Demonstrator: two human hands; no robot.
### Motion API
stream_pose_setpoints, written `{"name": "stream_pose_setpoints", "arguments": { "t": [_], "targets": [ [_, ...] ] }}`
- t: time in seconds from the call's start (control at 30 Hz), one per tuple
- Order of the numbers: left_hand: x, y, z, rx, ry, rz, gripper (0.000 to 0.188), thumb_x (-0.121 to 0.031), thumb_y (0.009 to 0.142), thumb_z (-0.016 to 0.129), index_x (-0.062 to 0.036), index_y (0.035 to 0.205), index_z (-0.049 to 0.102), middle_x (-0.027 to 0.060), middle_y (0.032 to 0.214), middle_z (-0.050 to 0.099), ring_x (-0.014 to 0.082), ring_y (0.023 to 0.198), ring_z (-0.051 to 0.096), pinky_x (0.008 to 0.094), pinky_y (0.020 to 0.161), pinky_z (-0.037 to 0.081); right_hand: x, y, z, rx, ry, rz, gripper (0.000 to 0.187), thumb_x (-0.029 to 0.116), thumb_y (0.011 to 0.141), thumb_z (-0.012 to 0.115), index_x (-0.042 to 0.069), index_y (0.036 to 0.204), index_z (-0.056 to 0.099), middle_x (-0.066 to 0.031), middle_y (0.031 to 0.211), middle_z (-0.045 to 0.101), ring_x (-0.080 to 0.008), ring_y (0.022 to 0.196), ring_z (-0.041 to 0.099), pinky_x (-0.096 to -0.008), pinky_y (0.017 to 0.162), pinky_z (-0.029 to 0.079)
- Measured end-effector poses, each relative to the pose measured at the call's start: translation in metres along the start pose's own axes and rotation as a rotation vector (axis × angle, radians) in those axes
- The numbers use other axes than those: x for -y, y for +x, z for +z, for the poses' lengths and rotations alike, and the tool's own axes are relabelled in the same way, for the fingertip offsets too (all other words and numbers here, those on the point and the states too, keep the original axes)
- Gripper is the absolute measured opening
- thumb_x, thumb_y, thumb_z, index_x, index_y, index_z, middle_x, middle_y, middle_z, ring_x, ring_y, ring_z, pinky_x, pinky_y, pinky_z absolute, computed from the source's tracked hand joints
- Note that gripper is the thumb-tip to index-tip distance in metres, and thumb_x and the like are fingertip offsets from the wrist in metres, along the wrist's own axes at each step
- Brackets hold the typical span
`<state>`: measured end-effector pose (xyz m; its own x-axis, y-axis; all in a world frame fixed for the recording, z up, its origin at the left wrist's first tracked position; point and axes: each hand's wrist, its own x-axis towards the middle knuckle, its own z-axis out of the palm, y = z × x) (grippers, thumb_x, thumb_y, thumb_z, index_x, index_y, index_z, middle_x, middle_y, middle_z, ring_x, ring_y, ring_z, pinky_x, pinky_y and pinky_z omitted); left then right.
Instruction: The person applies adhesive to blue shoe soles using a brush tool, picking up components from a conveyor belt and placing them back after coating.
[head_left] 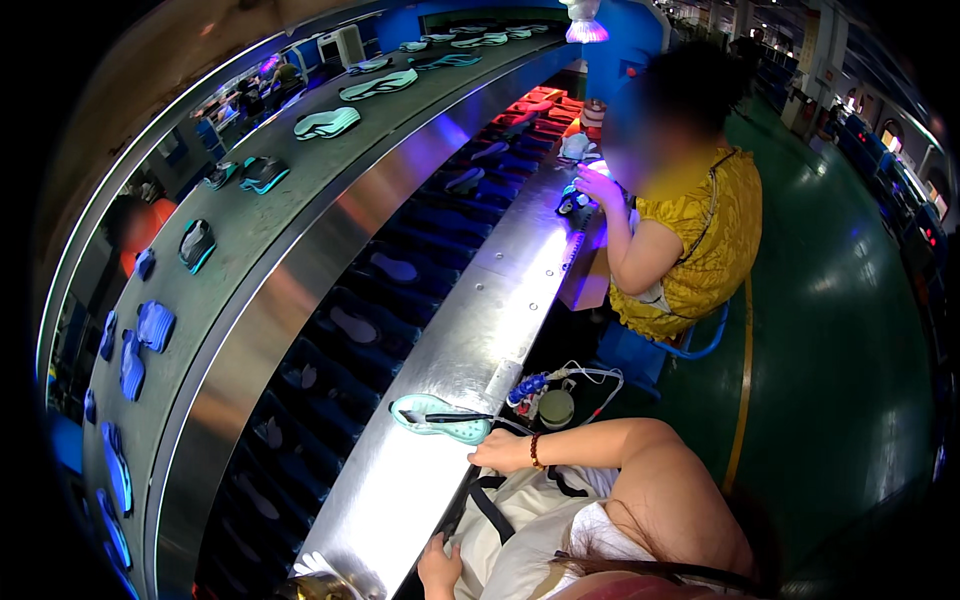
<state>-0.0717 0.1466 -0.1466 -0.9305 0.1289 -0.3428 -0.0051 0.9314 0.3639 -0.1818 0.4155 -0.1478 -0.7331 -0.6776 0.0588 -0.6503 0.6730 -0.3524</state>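
A pale turquoise shoe sole (408, 408) lies on the shiny metal bench ledge. Across it rests a slim black pen-like tool (458, 417), a thin white tube trailing off its right end. My right hand (503, 452), with a beaded bracelet at the wrist, is at the bench edge just below the sole's right end. Its fingers are curled together, and what they hold, if anything, is hidden. Lower down, my left hand (438, 568) is at the near edge beside my light clothing. Its finger and thumb show slightly apart, with nothing visible between them.
Beyond the ledge, a dark rack (330, 345) carries several soles. A green conveyor (235, 235) with shoe uppers and soles curves along the left. A co-worker in yellow (700, 240) sits farther up the bench. Near my right hand are a blue coiled hose (527, 388) and a round pot (556, 407).
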Motion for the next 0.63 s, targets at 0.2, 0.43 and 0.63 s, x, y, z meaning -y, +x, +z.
{"name": "stream_pose_setpoints", "arguments": {
  "t": [0.2,0.43,0.63],
  "targets": [
    [-0.014,-0.002,-0.008,-0.039,-0.014,0.02,0.039,-0.025,0.072,0.057,-0.0021,0.104,0.053,0.0164,0.1,0.056,0.0314,0.091,0.054,0.0375,0.076,0.044,0.005,0.003,-0.014,0.113,0.038,0.061,0.02,0.014,0.065,0.062,0.001,0.076,0.051,-0.0134,0.072,0.059,-0.0266,0.07,0.059,-0.0343,0.053,0.045],
    [-0.059,0.015,-0.038,-0.364,-0.22,0.169,0.035,-0.013,0.081,0.045,0.0082,0.11,0.044,0.0255,0.11,0.047,0.0384,0.101,0.046,0.0398,0.087,0.036,0.029,0.017,-0.011,0.218,1.272,0.109,0.038,0.02,0.081,0.056,-0.002,0.111,0.046,-0.0131,0.104,0.055,-0.0189,0.098,0.053,-0.029,0.087,0.04],
    [-0.087,0.029,-0.054,-0.568,-0.292,0.43,0.042,-0.015,0.078,0.046,0.0023,0.115,0.042,0.0187,0.119,0.043,0.0361,0.11,0.04,0.0413,0.095,0.028,0.071,0.028,-0.039,0.731,2.192,0.189,0.055,0.02,0.088,0.044,0.004,0.132,0.015,-0.0105,0.131,0.03,-0.0166,0.12,0.032,-0.0307,0.099,0.026]
  ]
}}
